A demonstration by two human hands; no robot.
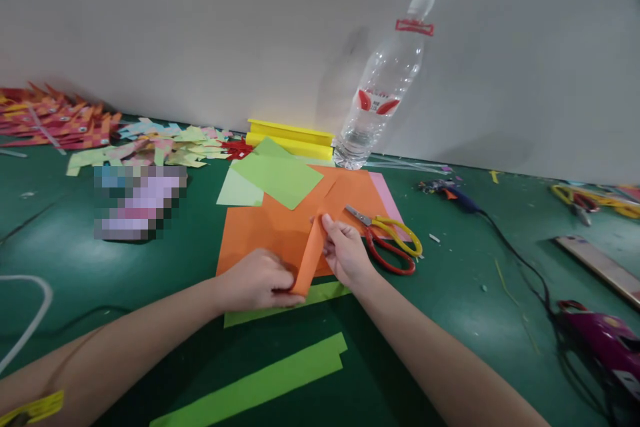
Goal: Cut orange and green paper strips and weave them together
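Green table (450, 287), paper strip (255, 381), possibly phone (601, 268)

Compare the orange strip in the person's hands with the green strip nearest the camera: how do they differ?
The orange strip is held by the left hand and right hand; the green strip lies on the table, untouched.
The green strip looks longer and runs off the picture's bottom edge; the orange strip looks shorter.
Both are long, narrow pieces that look like paper.
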